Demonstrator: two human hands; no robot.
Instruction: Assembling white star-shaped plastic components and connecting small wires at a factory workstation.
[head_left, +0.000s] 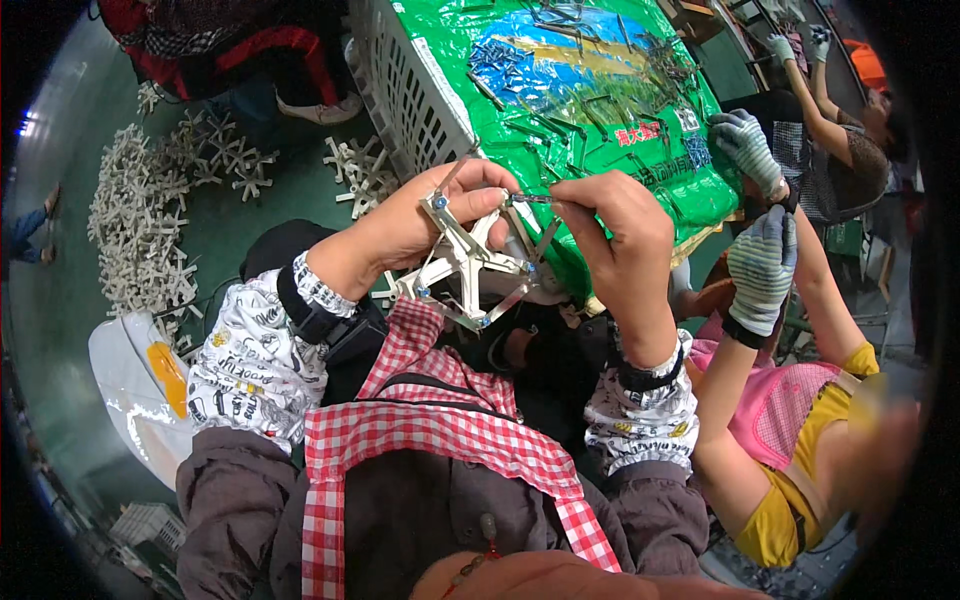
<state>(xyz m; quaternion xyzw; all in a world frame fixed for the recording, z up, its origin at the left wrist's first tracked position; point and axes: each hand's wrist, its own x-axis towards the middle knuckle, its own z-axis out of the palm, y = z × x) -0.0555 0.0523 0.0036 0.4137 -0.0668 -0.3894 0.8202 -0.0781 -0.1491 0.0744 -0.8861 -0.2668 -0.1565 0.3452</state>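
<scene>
A white star-shaped plastic piece (466, 262) is held up in front of my chest by my left hand (408, 222), its fingers closed around the upper arms. Small blue bits sit at the tips of its arms, and thin metal strips stick out from several of them. My right hand (632, 245) pinches a thin metal strip (533, 198) between thumb and fingers. The inner end of that strip meets an arm tip beside my left thumb. Whether it is fixed there I cannot tell.
Ahead, a green printed sheet (600, 150) with many loose metal strips covers a white slatted crate (405, 85). White star pieces (140, 220) lie heaped on the floor at left, near a white stool (135, 390). A co-worker's gloved hands (760, 265) are close on the right.
</scene>
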